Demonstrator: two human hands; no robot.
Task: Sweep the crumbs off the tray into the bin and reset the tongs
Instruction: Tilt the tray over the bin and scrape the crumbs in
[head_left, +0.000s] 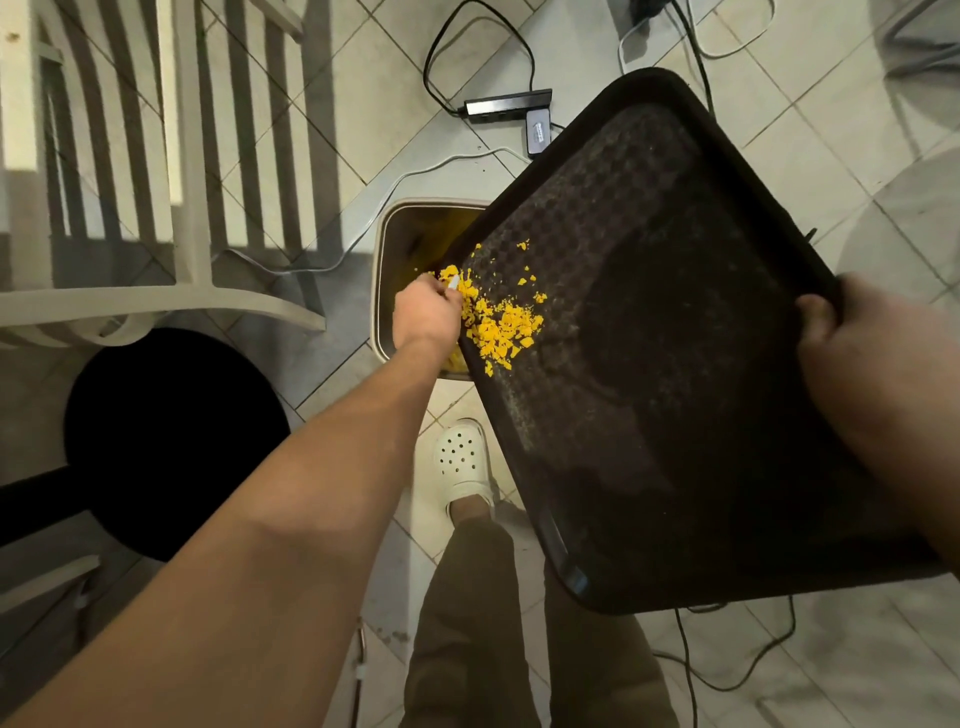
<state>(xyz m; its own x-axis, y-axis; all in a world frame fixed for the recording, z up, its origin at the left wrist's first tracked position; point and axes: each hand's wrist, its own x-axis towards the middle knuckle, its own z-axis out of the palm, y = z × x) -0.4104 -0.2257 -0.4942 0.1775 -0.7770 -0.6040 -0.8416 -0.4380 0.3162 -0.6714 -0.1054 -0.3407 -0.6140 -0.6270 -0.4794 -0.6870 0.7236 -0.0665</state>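
Observation:
A dark textured tray (670, 364) is held tilted over a beige bin (400, 218) on the floor. My right hand (878, 364) grips the tray's right rim. Yellow crumbs (501, 322) are heaped near the tray's lower left edge, right above the bin opening. My left hand (426, 312) is at that edge among the crumbs, fingers curled round a small white object that is mostly hidden. Some yellow bits lie inside the bin. No tongs are in view.
A white slatted chair (156, 182) stands at the left, with a black round stool (171, 441) below it. Cables and a black power strip (506, 104) lie on the tiled floor behind the bin. My foot in a white clog (462, 457) is beside the bin.

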